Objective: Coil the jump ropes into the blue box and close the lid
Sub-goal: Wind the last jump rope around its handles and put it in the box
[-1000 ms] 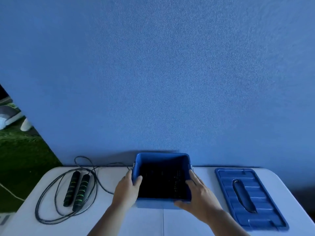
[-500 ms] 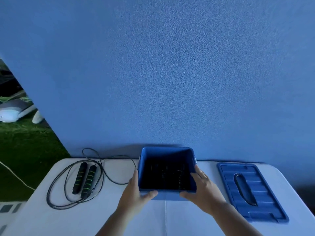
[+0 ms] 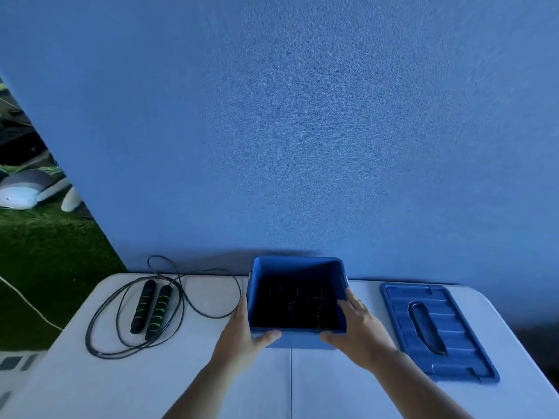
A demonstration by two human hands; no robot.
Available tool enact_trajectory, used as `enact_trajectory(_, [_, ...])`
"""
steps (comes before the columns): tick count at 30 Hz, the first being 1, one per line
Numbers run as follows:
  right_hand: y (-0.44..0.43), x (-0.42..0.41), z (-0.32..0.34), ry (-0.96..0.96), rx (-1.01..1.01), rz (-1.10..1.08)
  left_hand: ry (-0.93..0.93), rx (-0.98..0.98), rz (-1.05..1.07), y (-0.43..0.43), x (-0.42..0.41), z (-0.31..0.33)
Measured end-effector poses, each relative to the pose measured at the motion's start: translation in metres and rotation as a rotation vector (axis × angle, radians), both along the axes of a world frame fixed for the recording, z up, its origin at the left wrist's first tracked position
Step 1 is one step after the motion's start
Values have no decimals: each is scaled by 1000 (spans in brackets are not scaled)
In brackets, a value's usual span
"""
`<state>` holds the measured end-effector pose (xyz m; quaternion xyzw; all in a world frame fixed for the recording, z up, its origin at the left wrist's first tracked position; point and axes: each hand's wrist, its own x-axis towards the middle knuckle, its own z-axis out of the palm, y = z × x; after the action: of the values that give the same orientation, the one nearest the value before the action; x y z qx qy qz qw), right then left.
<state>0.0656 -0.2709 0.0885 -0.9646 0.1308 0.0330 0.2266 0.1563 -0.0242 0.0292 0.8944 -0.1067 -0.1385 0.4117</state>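
1. A blue wall (image 3: 302, 116) backs the white surface (image 3: 145, 385).
2. The blue box (image 3: 298, 267) stands open mid-surface, with the lid (image 3: 459, 352) flat to its right.
3. The jump rope (image 3: 151, 309) lies looped on the left, its cord just beside the box.
4. The left grip (image 3: 242, 334) and right grip (image 3: 357, 331) clamp the box's near corners. The left thumb was over the rim a second ago and now lies on the front wall.

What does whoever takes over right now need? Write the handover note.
Left hand grips the near left corner of the blue box; right hand grips its right rim.
The box stands open on the white table; its inside is too dark to read.
Jump rope, handles side by side, lies loose to the box's left; lid lies flat to its right.
Done: nothing certain. Left: coil the rope into the box, fit the lid.
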Motion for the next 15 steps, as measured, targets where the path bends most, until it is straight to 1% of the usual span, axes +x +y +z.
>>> enact_trajectory(2, [1,0,-2,-4,-1,-11,-10,30,16,-1,-2,-1])
enact_trajectory(7, [5,0,-11,-73,-24,-21,-30,26,19,4,-6,1])
enact_trajectory(10, [15,3,-16,-131,-31,7,-19,12,44,23,-4,4])
enact_trajectory(12, [26,9,-19,-188,-30,47,-43,31,67,39,0,9])
enact_trajectory(15, [52,23,-17,-219,-23,95,-91,70,120,67,8,13])
